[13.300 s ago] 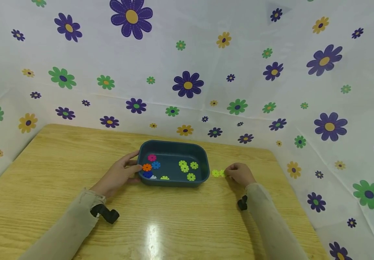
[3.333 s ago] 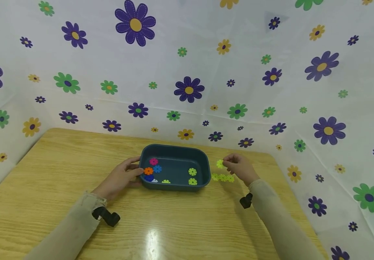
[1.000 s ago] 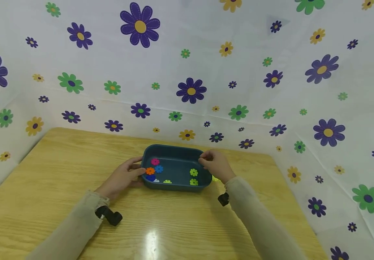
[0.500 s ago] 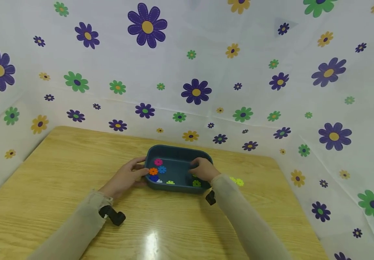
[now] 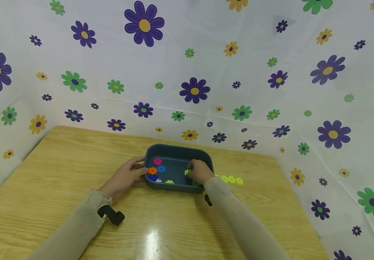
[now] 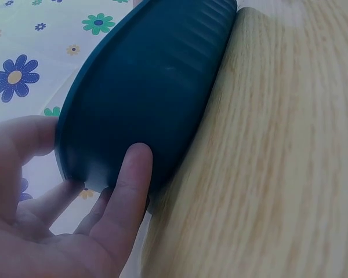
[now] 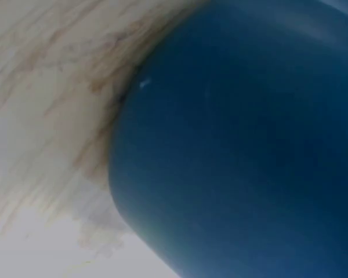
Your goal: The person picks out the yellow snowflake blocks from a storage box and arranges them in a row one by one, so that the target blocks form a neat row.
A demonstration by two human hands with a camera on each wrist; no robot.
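Right hand (image 5: 200, 171): reaches into the right end of the tray (image 5: 177, 187), finger and thumb pinching a yellow disc (image 5: 187, 172); the right wrist view shows no fingers.
Left hand (image 5: 123, 177): grips the tray's left end, thumb over the rim, fingers along the outer wall.
Under the right hand: another disc (image 5: 196, 183), mostly hidden.
Tray's left end: pink disc (image 5: 158, 161), light blue disc (image 5: 161, 169), orange disc (image 5: 152, 170), dark blue disc (image 5: 153, 177) and, partly cut off by the front wall, white disc (image 5: 158, 180).
Tray's front wall: a half-hidden lime disc (image 5: 170, 182).
Yellow row (image 5: 231, 179): on the desk (image 5: 134, 231), right of the tray, toward the far right corner; its left end partly behind the right sleeve (image 5: 224, 195).
Tray's place: near the desk's far edge.
Slip risk: a disc so thin could escape the pinch, especially if it clips the rim.
Row risk: the sleeve, sweeping back low, might knock the row crooked.
Tray risk: an uneven left-hand pull could slide the tray into the row.
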